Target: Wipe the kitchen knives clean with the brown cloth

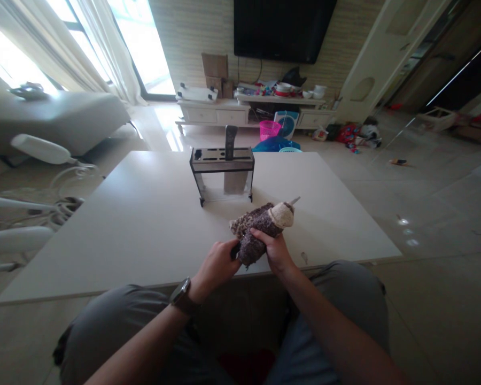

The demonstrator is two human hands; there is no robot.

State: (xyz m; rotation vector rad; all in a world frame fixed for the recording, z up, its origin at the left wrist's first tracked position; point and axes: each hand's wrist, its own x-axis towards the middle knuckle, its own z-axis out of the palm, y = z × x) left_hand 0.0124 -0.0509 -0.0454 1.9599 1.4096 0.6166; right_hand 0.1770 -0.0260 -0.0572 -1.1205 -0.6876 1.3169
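Note:
My left hand (219,263), with a watch on its wrist, is closed on the dark handle (235,250) of a knife near the table's front edge. A brown and cream fuzzy cloth (260,230) is wrapped around the blade, and only the pointed tip (295,200) sticks out at the upper right. My right hand (276,250) grips the cloth from the right side, thumb on top. Behind them stands a knife block (222,167) with clear sides, and a broad-bladed knife (231,140) is upright in it.
The white table (144,224) reaches from my knees to the knife block. Beyond it are a pink basket (269,129), a blue object (276,143) and a low white cabinet (208,113). White chair parts (42,148) stand at the left.

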